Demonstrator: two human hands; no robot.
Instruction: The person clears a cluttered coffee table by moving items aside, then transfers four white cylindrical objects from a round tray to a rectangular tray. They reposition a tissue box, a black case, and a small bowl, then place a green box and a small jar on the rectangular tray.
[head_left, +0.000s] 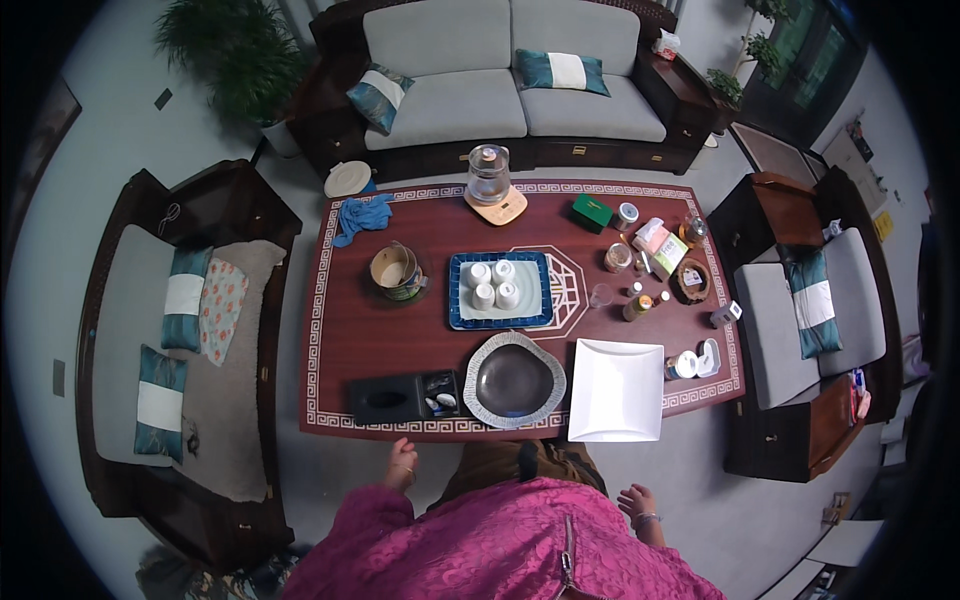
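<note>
My left hand (403, 459) hangs just off the front edge of the wooden table (330, 315), fingers loosely bent, holding nothing I can see. Nearest to it is a black tissue box (386, 399) with a side compartment of small items. My right hand (637, 500) hangs lower, also without an object, its fingers somewhat apart. Beyond it, a white square plate (616, 390) overhangs the table's front edge. Between box and plate sits a dark round dish (514, 379) with a pale wavy rim. Behind the dish, a blue tray (454, 315) carries several white cups (493, 285).
A glass kettle (489, 176) stands on its base at the back. At left are a blue cloth (363, 216) and a round bin (396, 271). Jars, bottles, a green box (592, 213) and a woven basket (692, 281) crowd the right. Sofas (442, 105) surround the table.
</note>
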